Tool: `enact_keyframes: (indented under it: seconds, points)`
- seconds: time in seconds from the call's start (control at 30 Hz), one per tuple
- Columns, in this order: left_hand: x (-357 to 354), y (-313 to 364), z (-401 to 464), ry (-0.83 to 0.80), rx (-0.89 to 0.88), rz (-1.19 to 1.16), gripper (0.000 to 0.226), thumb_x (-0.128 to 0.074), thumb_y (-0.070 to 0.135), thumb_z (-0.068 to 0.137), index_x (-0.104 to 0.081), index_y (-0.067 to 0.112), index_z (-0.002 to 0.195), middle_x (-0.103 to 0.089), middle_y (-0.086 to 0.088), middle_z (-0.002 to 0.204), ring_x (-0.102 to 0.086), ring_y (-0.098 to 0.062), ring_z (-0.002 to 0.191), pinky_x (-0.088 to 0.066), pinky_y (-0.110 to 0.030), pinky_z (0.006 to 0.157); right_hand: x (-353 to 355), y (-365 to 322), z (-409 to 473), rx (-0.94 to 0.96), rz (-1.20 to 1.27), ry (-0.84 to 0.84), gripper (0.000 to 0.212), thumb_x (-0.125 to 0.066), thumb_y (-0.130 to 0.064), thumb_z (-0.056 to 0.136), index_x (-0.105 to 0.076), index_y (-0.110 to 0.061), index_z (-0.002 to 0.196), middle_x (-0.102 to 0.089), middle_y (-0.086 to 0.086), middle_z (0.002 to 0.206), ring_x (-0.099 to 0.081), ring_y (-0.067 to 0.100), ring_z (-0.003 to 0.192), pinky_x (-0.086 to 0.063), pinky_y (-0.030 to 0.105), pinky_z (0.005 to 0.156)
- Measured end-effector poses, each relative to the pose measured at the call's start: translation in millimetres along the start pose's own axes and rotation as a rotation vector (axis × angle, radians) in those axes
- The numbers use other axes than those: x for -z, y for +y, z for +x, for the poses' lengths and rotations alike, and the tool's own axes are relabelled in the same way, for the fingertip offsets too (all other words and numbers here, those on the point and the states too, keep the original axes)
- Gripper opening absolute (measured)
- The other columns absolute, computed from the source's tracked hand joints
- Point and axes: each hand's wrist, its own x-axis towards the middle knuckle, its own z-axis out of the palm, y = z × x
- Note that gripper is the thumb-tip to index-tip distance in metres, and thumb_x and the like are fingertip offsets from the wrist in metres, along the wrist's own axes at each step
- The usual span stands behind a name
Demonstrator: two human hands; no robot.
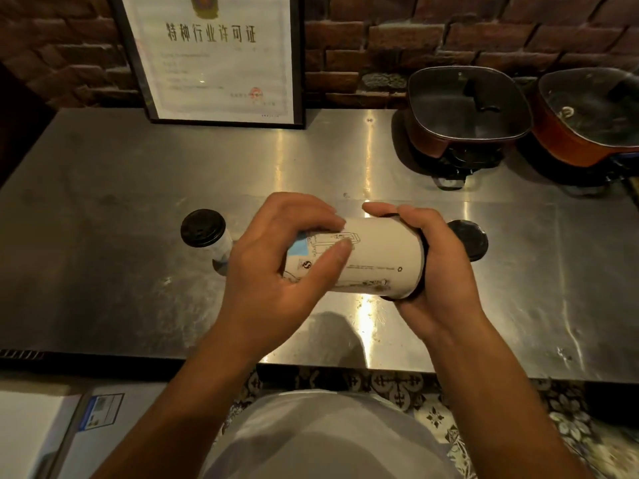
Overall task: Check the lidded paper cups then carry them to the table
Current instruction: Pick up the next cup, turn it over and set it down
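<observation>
Both hands hold one paper cup (373, 257) sideways above the counter (121, 271), its long axis running left to right. The left hand (276, 267) is closed around the bottom part of the cup, and the right hand (439, 271) is cupped over the lidded end, so the lid itself is mostly hidden. I judge this is the checking step, and the cup must be turned upright before carrying. Just behind the left hand, a second cup (207, 236) with a black lid stands on the counter; behind the right hand, a third black lid (470, 238) shows. Farther back stand two pots (466, 108) and a framed certificate (211, 57) against the brick wall.
</observation>
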Motion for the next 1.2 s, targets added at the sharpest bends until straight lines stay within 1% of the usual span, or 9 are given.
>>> enact_keyframes:
  seconds: [0.1, 0.33, 0.43, 0.57, 0.67, 0.77, 0.93, 1.07, 1.2]
  points:
    - [-5.3, 4.8, 2.0, 0.116, 0.340, -0.208, 0.014, -0.063, 0.045, 0.092, -0.067, 0.036, 0.101, -0.071, 0.010, 0.105, -0.071, -0.014, 0.096, -0.058, -0.023, 0.070, -0.9, 3.9, -5.9, 0.269, -0.177, 0.032, 0.023, -0.056, -0.029, 0.090, -0.074, -0.026, 0.103, -0.076, 0.003, 0.105, -0.073, 0.024, 0.090, -0.049, 0.031, 0.056]
    - [-7.1, -3.9, 10.7, 0.103, 0.952, -0.862, 0.024, -0.064, 0.039, 0.094, -0.077, 0.020, 0.087, -0.077, -0.004, 0.086, -0.075, -0.016, 0.074, -0.057, -0.029, 0.054, 0.9, 11.5, -16.5, 1.106, -0.784, -0.078, 0.026, -0.062, -0.019, 0.087, -0.068, -0.015, 0.112, -0.063, 0.013, 0.122, -0.063, 0.030, 0.114, -0.056, 0.041, 0.087]
    - [-4.1, -6.0, 6.1, 0.078, 0.746, -0.677, 0.025, -0.062, 0.045, 0.096, -0.075, 0.024, 0.098, -0.077, -0.003, 0.098, -0.075, -0.017, 0.088, -0.060, -0.028, 0.065, 3.4, 3.6, -13.4, 0.898, -0.584, -0.055, 0.022, -0.060, -0.021, 0.089, -0.069, -0.020, 0.109, -0.067, 0.009, 0.121, -0.065, 0.023, 0.114, -0.055, 0.038, 0.088]
    - [1.4, -6.3, 4.0, -0.039, 0.073, -0.167, 0.033, -0.069, 0.036, 0.091, -0.060, 0.028, 0.122, -0.061, -0.003, 0.136, -0.062, -0.024, 0.124, -0.056, -0.034, 0.094, 1.0, -10.7, -5.2, 0.220, -0.149, 0.026, 0.020, -0.059, -0.029, 0.087, -0.078, -0.029, 0.094, -0.079, 0.000, 0.108, -0.073, 0.023, 0.094, -0.043, 0.040, 0.066]
    - [-4.5, -2.7, 4.8, 0.047, -0.117, -0.038, 0.023, -0.068, 0.022, 0.092, -0.063, 0.014, 0.112, -0.063, -0.016, 0.122, -0.063, -0.023, 0.115, -0.053, -0.030, 0.091, -3.9, -14.5, -2.3, 0.017, -0.092, -0.002, 0.020, -0.060, -0.026, 0.091, -0.079, -0.027, 0.085, -0.079, 0.001, 0.094, -0.071, 0.020, 0.079, -0.037, 0.037, 0.067]
    - [-8.4, -1.0, 1.7, 0.242, 0.066, -0.172, 0.008, -0.065, 0.022, 0.094, -0.067, 0.022, 0.102, -0.071, -0.010, 0.107, -0.068, -0.025, 0.103, -0.056, -0.037, 0.086, -8.8, -5.8, -7.5, 0.249, -0.189, 0.021, 0.019, -0.058, -0.027, 0.087, -0.076, -0.029, 0.092, -0.077, -0.003, 0.101, -0.072, 0.019, 0.087, -0.045, 0.033, 0.062]
    - [-11.9, -0.6, 8.7, 0.271, 0.882, -0.890, 0.013, -0.072, 0.035, 0.089, -0.077, 0.022, 0.090, -0.075, -0.002, 0.097, -0.073, -0.017, 0.088, -0.057, -0.029, 0.062, -11.0, 4.9, -21.0, 1.057, -0.782, -0.060, 0.030, -0.062, -0.024, 0.087, -0.070, -0.010, 0.113, -0.062, 0.007, 0.123, -0.063, 0.024, 0.115, -0.057, 0.038, 0.087]
    - [-5.5, -6.3, 7.3, 0.185, 0.965, -0.923, 0.025, -0.069, 0.037, 0.088, -0.076, 0.015, 0.098, -0.075, -0.007, 0.100, -0.070, -0.023, 0.096, -0.056, -0.033, 0.069, -6.3, 2.3, -13.8, 0.878, -0.684, -0.046, 0.026, -0.062, -0.025, 0.086, -0.069, -0.017, 0.111, -0.066, 0.002, 0.120, -0.064, 0.018, 0.113, -0.057, 0.034, 0.089]
    - [7.5, -3.7, 4.0, 0.095, 0.386, -0.445, 0.021, -0.065, 0.033, 0.091, -0.068, 0.027, 0.111, -0.067, 0.001, 0.128, -0.066, -0.020, 0.115, -0.058, -0.033, 0.079, -3.7, -7.9, -3.7, 0.325, -0.200, 0.028, 0.018, -0.060, -0.027, 0.089, -0.076, -0.026, 0.096, -0.076, 0.000, 0.106, -0.071, 0.022, 0.091, -0.046, 0.031, 0.057]
